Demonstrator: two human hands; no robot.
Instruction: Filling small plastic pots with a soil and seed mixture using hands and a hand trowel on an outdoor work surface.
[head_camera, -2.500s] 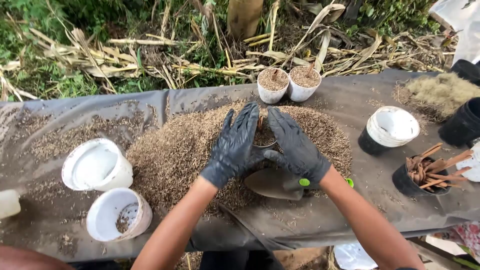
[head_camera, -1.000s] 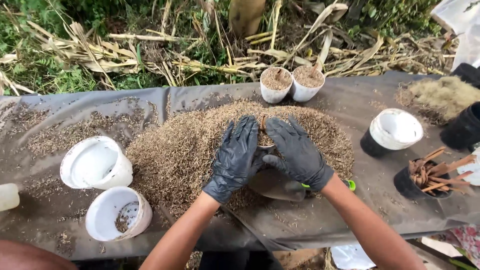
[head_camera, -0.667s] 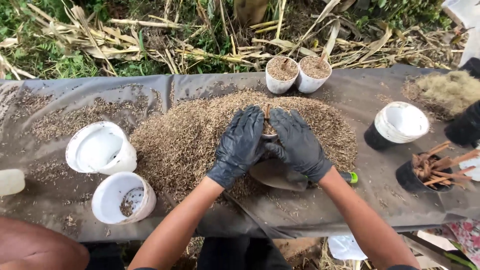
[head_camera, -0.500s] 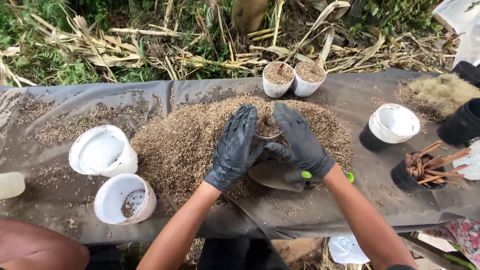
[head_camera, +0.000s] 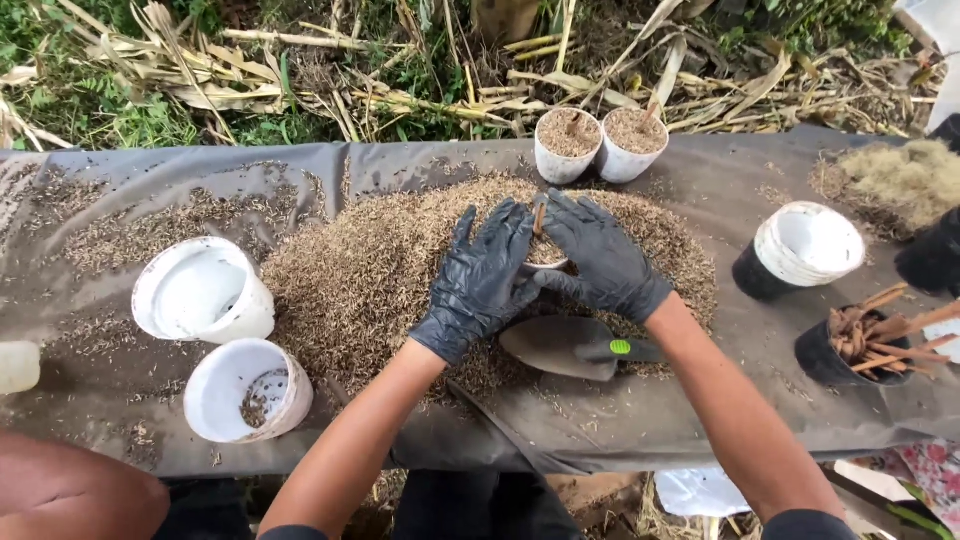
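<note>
The two gloved hands, left hand (head_camera: 480, 280) and right hand (head_camera: 605, 265), cover almost all of the small pot (head_camera: 547, 256) between them, so only a bit of its rim and a thin stick (head_camera: 539, 215) poking up can be seen, and I cannot tell how full it is. The trowel (head_camera: 565, 347) has the end of its handle hidden under the right arm. At the right edge a black pot (head_camera: 935, 255) and a white thing (head_camera: 945, 340) are cut off, at the left edge a pale tub (head_camera: 18, 365) is cut off, and a reddish shape (head_camera: 70, 495) in the near left corner is too cut off to tell what it is.
</note>
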